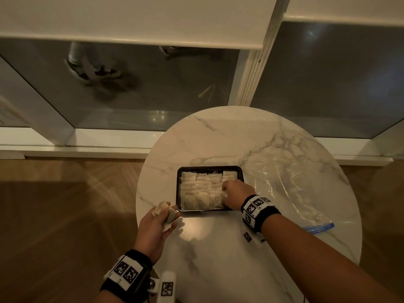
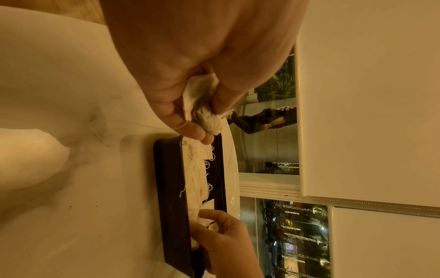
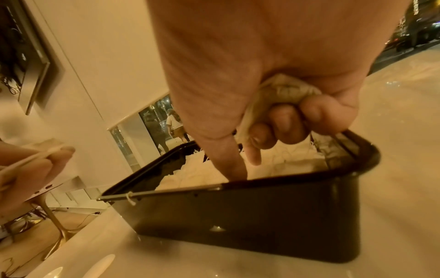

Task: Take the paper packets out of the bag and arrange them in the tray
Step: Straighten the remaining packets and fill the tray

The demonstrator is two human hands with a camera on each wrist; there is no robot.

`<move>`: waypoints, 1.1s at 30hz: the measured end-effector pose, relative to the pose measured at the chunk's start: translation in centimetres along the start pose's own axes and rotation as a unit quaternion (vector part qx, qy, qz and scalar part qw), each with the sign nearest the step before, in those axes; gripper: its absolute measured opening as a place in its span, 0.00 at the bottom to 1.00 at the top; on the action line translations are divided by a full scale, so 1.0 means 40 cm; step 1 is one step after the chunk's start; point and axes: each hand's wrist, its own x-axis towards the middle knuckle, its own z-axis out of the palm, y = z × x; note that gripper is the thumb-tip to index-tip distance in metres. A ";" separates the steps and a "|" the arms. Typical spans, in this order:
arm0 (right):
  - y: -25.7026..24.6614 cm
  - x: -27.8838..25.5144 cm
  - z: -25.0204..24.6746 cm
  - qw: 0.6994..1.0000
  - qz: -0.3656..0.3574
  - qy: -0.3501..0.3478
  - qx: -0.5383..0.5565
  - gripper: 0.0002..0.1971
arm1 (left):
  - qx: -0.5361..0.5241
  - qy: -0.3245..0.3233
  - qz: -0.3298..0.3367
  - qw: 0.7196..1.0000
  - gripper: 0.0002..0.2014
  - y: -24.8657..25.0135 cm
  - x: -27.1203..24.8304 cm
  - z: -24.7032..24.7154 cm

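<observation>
A black tray (image 1: 178, 189) sits mid-table, filled with rows of pale paper packets (image 1: 201, 191). My right hand (image 1: 235, 194) is over the tray's near right corner; its curled fingers grip a crumpled packet (image 3: 283, 92) while the forefinger and thumb reach down among the packets by the tray's rim (image 3: 273, 183). Just left of the tray, at the table's edge, my left hand (image 1: 159, 221) holds a few packets (image 1: 166, 214); its fingers pinch the packets (image 2: 204, 109). The clear plastic bag (image 1: 290, 186) with a blue zip strip lies flat to the right of the tray.
The round white marble table (image 1: 218, 248) is small, with wood floor (image 1: 65, 215) to its left. A window wall with a white sill (image 1: 87, 145) runs behind it.
</observation>
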 end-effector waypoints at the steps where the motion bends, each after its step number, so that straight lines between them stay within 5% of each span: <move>1: -0.002 0.000 0.000 1.000 0.002 0.004 -0.007 0.17 | 0.001 -0.001 0.000 1.000 0.08 -0.001 0.001 -0.001; 13: -0.013 0.003 0.009 0.999 -0.038 0.025 0.020 0.07 | -0.005 0.010 0.002 1.000 0.08 -0.004 0.011 -0.006; 19: -0.006 0.001 0.002 0.992 -0.018 0.049 0.112 0.13 | 0.001 0.014 0.006 1.000 0.08 -0.006 0.012 -0.009; 21: 0.000 0.003 -0.004 0.967 -0.002 0.073 0.245 0.14 | 0.002 0.017 0.005 1.000 0.08 -0.010 0.014 -0.012; 24: -0.010 0.002 -0.013 0.875 0.022 0.076 0.478 0.14 | 0.001 0.013 0.001 1.000 0.08 -0.013 0.012 -0.012; 26: -0.020 -0.004 -0.015 0.847 0.035 0.063 0.527 0.21 | 0.000 0.009 -0.001 1.000 0.08 -0.011 0.012 -0.011; 33: -0.030 -0.010 0.016 0.904 0.022 0.055 0.423 0.20 | 0.002 0.017 -0.001 1.000 0.08 -0.012 0.019 -0.013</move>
